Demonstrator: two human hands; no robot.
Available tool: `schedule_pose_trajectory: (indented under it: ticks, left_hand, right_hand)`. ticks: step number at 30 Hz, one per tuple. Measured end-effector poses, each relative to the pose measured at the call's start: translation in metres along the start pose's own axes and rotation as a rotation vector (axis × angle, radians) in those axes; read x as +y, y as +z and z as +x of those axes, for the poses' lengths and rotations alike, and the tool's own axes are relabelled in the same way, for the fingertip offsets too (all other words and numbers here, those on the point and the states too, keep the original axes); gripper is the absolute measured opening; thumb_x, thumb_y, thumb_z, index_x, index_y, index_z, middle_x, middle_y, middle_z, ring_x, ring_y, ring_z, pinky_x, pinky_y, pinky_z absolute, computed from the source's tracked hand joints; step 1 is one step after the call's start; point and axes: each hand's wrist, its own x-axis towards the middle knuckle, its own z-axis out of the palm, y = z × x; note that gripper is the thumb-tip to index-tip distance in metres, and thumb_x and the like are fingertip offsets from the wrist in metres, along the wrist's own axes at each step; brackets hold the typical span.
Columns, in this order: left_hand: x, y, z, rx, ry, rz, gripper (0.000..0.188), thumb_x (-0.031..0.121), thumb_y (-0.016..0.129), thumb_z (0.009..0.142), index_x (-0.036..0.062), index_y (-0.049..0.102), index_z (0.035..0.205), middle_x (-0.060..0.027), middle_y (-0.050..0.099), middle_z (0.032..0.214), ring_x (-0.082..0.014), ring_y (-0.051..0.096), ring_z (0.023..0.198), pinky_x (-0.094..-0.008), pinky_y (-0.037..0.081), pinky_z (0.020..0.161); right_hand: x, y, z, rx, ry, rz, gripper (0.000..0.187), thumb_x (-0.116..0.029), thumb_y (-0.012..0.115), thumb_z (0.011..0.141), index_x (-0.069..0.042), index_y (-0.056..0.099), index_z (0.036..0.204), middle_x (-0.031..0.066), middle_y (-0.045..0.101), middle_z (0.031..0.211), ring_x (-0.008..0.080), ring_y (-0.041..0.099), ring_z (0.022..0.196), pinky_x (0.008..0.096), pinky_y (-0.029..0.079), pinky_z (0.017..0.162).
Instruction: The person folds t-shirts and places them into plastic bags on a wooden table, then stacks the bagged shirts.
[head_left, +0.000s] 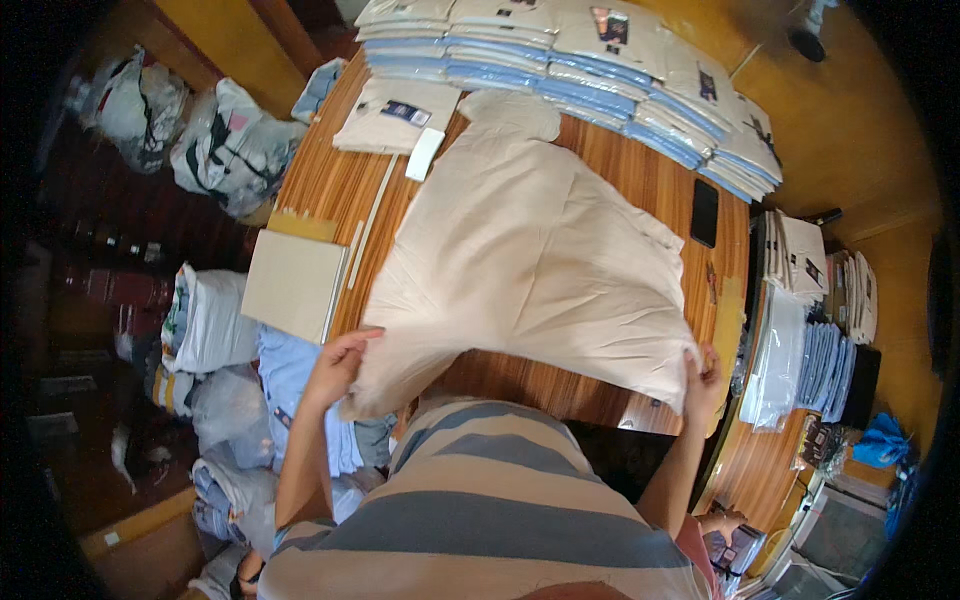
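Note:
A beige cloth garment [500, 240], probably a shirt, is spread over the wooden table [470, 385], creased along its middle. Its far end is bunched, and its near edge lifts in an arch. My left hand [345, 362] pinches the garment's near left edge. At the near right corner, my right hand [703, 375] has its fingers closed on the cloth. Beyond the garment's far left lies a folded, packed beige garment [385, 120] with a dark tag. A white card strip [425, 154] rests beside it.
Bagged beige and blue garments [600, 70] form stacks along the far edge. A phone [705, 213] lies at right, a flat board [292, 283] at left. White sacks [235, 145] and blue clothes [300, 385] stand left. Another person's hand [722, 520] shows at lower right.

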Motion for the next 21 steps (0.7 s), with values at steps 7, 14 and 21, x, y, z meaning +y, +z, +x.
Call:
schedule_pose_trajectory:
  ticks: [7, 14, 21]
  left_hand:
    - [-0.040, 0.052, 0.010, 0.289, 0.236, 0.752, 0.035, 0.013, 0.070, 0.096, 0.0092, 0.070, 0.131, -0.0168, 0.063, 0.141, -0.0313, 0.060, 0.131, -0.0434, 0.050, 0.106]
    - [-0.060, 0.062, 0.098, 0.195, 0.466, 1.005, 0.069, 0.038, 0.060, 0.100, 0.0120, 0.040, 0.160, -0.0155, 0.026, 0.171, -0.0396, 0.025, 0.156, -0.0563, 0.018, 0.126]
    - [-0.066, 0.024, 0.100, 0.194, 0.428, 1.164, 0.067, 0.036, 0.057, 0.101, 0.0133, 0.038, 0.162, -0.0085, 0.032, 0.170, -0.0390, 0.022, 0.158, -0.0593, 0.014, 0.126]
  right_hand:
    - [0.071, -0.002, -0.074, 0.072, 0.243, -0.145, 0.053, -0.010, 0.080, 0.093, 0.008, 0.052, 0.135, 0.0162, 0.063, 0.126, 0.0224, 0.063, 0.112, 0.0337, 0.055, 0.093]
    - [0.096, -0.050, -0.115, 0.001, 0.228, -0.392, 0.052, -0.016, 0.082, 0.091, 0.007, 0.057, 0.130, 0.0123, 0.068, 0.108, 0.0163, 0.066, 0.090, 0.0289, 0.054, 0.077]
    - [0.067, -0.038, -0.126, 0.063, 0.247, -0.682, 0.046, -0.023, 0.078, 0.091, 0.004, 0.062, 0.125, 0.0108, 0.069, 0.073, 0.0233, 0.068, 0.066, 0.0350, 0.055, 0.067]
